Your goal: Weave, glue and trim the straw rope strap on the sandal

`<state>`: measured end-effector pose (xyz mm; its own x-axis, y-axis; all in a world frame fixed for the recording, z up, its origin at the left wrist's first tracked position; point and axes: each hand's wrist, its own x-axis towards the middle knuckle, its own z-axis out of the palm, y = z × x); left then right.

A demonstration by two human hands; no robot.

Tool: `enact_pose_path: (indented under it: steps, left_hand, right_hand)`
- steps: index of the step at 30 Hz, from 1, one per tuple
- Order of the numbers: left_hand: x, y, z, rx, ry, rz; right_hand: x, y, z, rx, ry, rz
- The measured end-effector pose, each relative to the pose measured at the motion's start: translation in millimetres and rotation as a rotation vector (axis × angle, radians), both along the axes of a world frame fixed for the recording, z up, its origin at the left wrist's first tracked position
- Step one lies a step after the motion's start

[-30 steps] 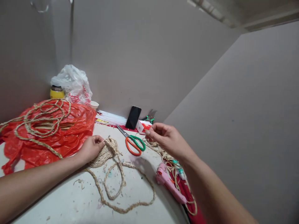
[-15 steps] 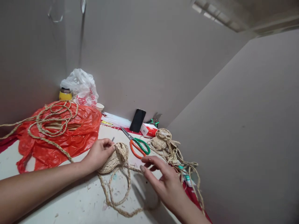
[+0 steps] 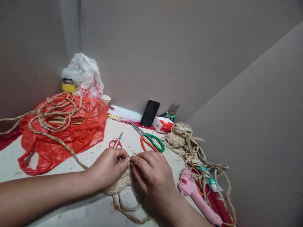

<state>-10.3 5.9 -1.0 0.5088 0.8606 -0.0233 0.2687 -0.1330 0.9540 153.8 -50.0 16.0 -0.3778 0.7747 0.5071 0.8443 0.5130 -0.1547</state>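
Note:
A small piece of coiled braided straw sits above the white table, partly hidden behind both hands. My left hand pinches its upper edge between thumb and fingers. My right hand closes on the same edge from the other side, its fingertips touching close to the left thumb. From the piece a loose braided straw cord loops down over the tabletop. Just beyond my hands lie small red-handled scissors and larger scissors with orange and green handles.
A red plastic bag with coiled straw cord on it lies left. Behind are a yellow jar, a white bag and a leaning phone. At right lie straw coils and a pink glue gun.
My right hand has moved left onto the straw piece's edge, meeting my left hand. The view has shifted, bringing the pink glue gun and the whole small scissors into sight.

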Motion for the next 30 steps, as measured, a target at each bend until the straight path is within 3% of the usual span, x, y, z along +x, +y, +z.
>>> enact_pose_path:
  steps: [8,14,18,22,26,30]
  left_hand:
    - [4,4,2.5,-0.288,-0.044,-0.035]
    - [2,6,0.9,-0.322,-0.039,-0.143]
    - [3,4,-6.9,-0.273,-0.022,-0.079]
    - [4,1,-12.7,-0.126,-0.035,-0.046]
    - [3,-2,-11.7,-0.017,-0.022,-0.057]
    - [3,-3,-9.7,-0.016,0.024,-0.074]
  right_hand:
    - [7,4,-11.0,-0.041,0.041,-0.026]
    - [14,7,-9.5,-0.129,0.106,-0.018]
    - [17,6,-11.1,-0.195,0.161,-0.024]
    - [16,7,-13.0,-0.230,0.213,-0.055]
    - [15,7,-9.5,-0.239,0.222,-0.051]
    - [19,8,0.6,-0.292,0.213,-0.039]
